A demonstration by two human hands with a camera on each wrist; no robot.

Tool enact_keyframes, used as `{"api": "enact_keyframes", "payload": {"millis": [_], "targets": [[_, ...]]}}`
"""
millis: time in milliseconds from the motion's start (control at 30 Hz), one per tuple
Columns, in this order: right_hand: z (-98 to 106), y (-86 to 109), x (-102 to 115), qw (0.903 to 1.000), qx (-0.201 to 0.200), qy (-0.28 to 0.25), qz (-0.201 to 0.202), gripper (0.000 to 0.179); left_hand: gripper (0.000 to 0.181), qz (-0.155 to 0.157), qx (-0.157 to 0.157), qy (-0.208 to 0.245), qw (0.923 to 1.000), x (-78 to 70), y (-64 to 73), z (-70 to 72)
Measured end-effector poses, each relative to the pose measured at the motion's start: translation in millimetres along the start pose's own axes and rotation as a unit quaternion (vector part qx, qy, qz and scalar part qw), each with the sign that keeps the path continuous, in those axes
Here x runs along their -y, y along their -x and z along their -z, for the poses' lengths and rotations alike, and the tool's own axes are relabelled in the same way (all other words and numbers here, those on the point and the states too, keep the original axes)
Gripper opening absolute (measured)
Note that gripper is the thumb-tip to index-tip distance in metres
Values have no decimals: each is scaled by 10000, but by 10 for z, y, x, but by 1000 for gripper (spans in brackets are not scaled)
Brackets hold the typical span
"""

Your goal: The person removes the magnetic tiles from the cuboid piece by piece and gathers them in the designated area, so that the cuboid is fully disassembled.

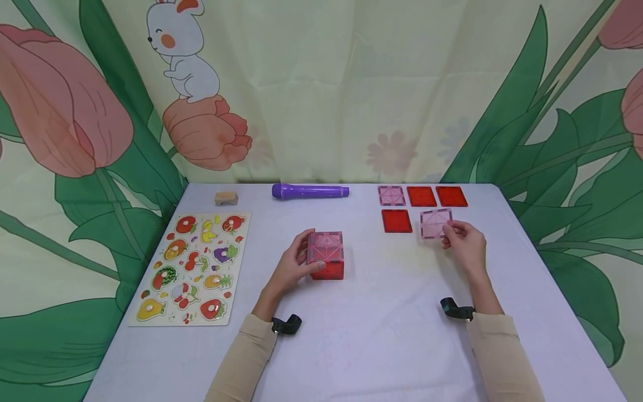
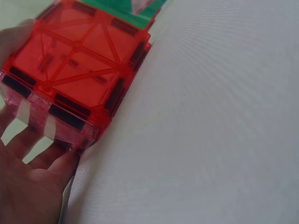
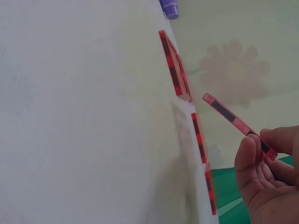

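Note:
A cube built of red and pink magnetic tiles (image 1: 326, 255) stands at the middle of the table. My left hand (image 1: 293, 265) holds it from the left side, fingers behind and thumb at the front. The left wrist view shows a red face of the cube (image 2: 77, 58) close up, with fingers of the left hand (image 2: 35, 172) against a pink side. Off to the right, my right hand (image 1: 467, 245) pinches a pink magnetic tile (image 1: 433, 223) by its right edge. In the right wrist view that tile (image 3: 233, 120) appears edge-on and raised between thumb and fingers.
Behind the pinched tile lie a pink tile (image 1: 391, 196) and red tiles (image 1: 421, 196), (image 1: 451, 196), (image 1: 396, 221). A purple toy microphone (image 1: 310, 191) lies at the back edge, beside a small wooden block (image 1: 226, 198). A fruit puzzle board (image 1: 193, 268) occupies the left.

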State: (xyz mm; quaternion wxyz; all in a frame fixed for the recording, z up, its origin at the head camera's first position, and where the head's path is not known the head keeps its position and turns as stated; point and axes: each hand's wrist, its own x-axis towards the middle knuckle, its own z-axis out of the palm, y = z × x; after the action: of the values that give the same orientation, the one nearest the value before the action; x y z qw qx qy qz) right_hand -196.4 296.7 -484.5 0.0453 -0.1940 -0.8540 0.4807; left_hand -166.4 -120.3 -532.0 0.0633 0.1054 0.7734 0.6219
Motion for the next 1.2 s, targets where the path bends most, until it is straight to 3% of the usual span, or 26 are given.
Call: {"api": "enact_keyframes", "payload": {"millis": [600,800,1000,1200], "targets": [[-35,-279,-181,9983,36,19,-580,53,82,-21,-31,-57,10000,28,-9,-9],[-52,-319,-170,9969,162,338,-689,65,82,-71,-15,5,10000,35,-14,-5],[-83,-332,-171,9956,224,680,-608,70,81,73,25,61,10000,16,-6,-2],[-112,-376,-150,9928,226,1087,-446,69,82,260,100,65,9996,-209,58,0]]}}
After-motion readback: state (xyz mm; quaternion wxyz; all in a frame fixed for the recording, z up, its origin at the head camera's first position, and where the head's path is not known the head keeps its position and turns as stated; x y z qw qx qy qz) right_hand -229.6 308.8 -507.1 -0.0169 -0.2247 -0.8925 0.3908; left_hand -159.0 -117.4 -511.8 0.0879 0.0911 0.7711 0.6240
